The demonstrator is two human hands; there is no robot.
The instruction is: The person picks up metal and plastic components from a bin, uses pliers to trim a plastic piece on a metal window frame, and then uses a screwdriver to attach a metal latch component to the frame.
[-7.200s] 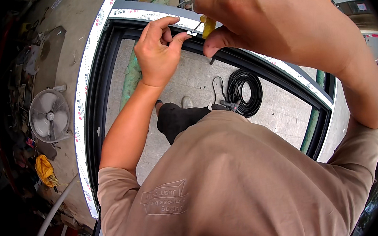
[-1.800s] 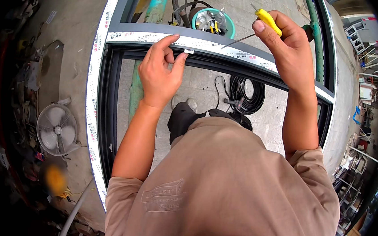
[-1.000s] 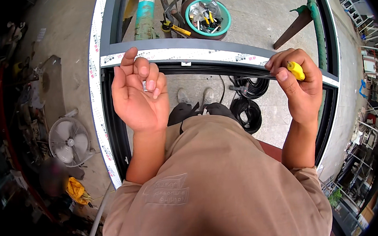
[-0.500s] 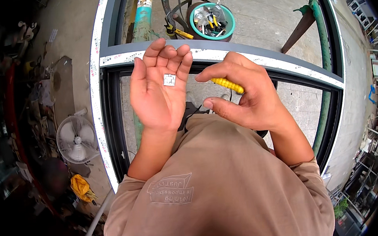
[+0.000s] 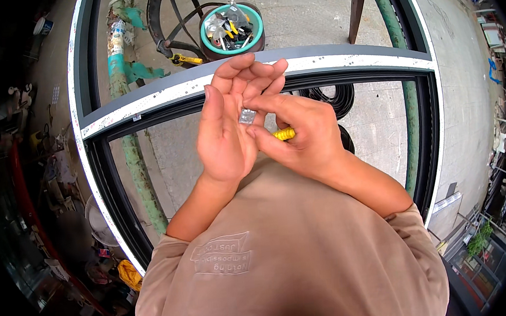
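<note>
My left hand (image 5: 220, 143) is held palm up over the window frame, its fingers stretched out and slightly curled. At its palm lies a small square silvery metal piece (image 5: 247, 116). The thumb and forefinger tips of my right hand (image 5: 310, 126) are at two edges of this piece; I cannot tell how firmly they pinch it. Tucked inside the same right hand is a yellow ribbed handle (image 5: 284, 134), mostly hidden by the fingers. The tool's other end does not show.
A grey frame bar (image 5: 329, 61) with white protective film crosses beyond my hands, resting on green pipe supports (image 5: 141, 183). Past it stands a turquoise basin (image 5: 260, 34) of small parts. A coiled black hose (image 5: 344, 99) lies below. A fan (image 5: 99, 219) is at left.
My right hand has come left to my left palm, its thumb and forefinger closing in on the metal piece. The view has shifted, so the frame and basin appear further left.
</note>
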